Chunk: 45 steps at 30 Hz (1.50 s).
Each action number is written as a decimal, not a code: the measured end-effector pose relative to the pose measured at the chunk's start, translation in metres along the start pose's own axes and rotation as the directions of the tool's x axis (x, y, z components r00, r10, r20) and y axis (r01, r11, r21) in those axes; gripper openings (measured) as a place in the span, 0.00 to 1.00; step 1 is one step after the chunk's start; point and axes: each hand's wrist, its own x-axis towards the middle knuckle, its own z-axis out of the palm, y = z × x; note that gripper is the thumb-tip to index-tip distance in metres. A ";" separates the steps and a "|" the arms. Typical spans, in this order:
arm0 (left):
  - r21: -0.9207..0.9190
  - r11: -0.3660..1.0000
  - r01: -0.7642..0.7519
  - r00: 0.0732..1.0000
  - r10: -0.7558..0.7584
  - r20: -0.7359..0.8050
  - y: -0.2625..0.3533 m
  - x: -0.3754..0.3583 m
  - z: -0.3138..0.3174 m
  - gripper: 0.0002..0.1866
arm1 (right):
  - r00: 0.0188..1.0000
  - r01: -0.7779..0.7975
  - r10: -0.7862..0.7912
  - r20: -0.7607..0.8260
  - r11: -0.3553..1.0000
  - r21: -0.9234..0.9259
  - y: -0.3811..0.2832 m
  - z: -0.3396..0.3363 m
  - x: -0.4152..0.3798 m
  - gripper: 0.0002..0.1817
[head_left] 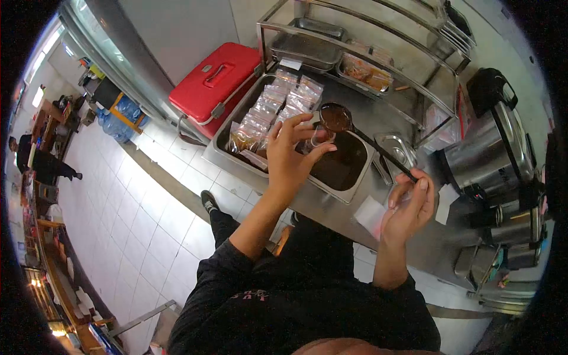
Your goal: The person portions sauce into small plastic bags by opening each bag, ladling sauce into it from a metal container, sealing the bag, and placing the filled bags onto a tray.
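My right hand point(409, 204) is closed round the end of the long black handle of a ladle point(336, 117). Brown sauce fills the ladle's bowl, which is tilted beside my left hand point(291, 151). Between the thumb and fingers of that hand is a small clear plastic bag point(321, 139), its mouth close to the ladle; its contents are hard to make out. Below both lies a steel pan of dark brown sauce point(340, 168). To its left, a steel tray point(220, 142) holds several filled zip bags point(266, 112).
A red cooler box point(214, 86) stands left of the tray. Behind is a steel rack point(361, 44) with trays point(307, 50). Large steel pots point(488, 157) line the right side. Whitish plastic point(371, 214) lies at the counter's front edge. Another person point(44, 160) is far left.
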 end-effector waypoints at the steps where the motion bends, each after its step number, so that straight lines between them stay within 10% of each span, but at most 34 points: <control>1: 0.025 1.000 0.006 1.000 -0.006 0.007 0.003 -0.001 -0.002 0.36 | 1.000 -0.002 0.002 0.006 1.000 0.005 0.001 -0.001 -0.002 0.16; 13: -0.002 1.000 0.019 0.999 -0.019 -0.036 0.005 0.000 -0.003 0.36 | 0.760 0.619 -0.512 0.400 0.758 -0.207 0.008 -0.017 -0.002 0.17; 21: -0.041 0.996 0.075 0.996 -0.076 -0.036 0.008 -0.003 -0.005 0.35 | 0.999 0.036 -0.032 0.042 0.994 -0.102 0.010 -0.007 -0.009 0.18; 32: -0.298 0.950 0.098 0.993 -0.112 -0.029 0.008 -0.010 -0.025 0.32 | 0.868 -0.406 0.396 -0.300 0.913 0.034 0.034 -0.035 0.011 0.23; 35: -0.719 0.504 0.479 0.862 -0.424 0.277 0.031 -0.005 -0.050 0.27 | 0.980 -0.197 0.181 -0.077 0.904 -0.379 0.062 -0.063 0.009 0.23; 38: -0.789 0.395 0.471 0.854 -0.428 0.296 0.034 -0.006 -0.061 0.26 | 0.897 -0.389 0.433 0.091 0.870 -0.302 0.024 -0.025 0.005 0.22; 41: -0.771 0.432 0.469 0.866 -0.398 0.304 0.038 -0.016 -0.061 0.24 | 0.909 -0.309 0.402 0.106 0.824 -0.474 0.007 0.025 -0.007 0.24; 45: -0.698 0.562 0.444 0.892 -0.347 0.289 0.043 -0.037 -0.055 0.25 | 0.861 0.255 0.009 0.509 0.858 -0.445 0.036 0.047 -0.035 0.23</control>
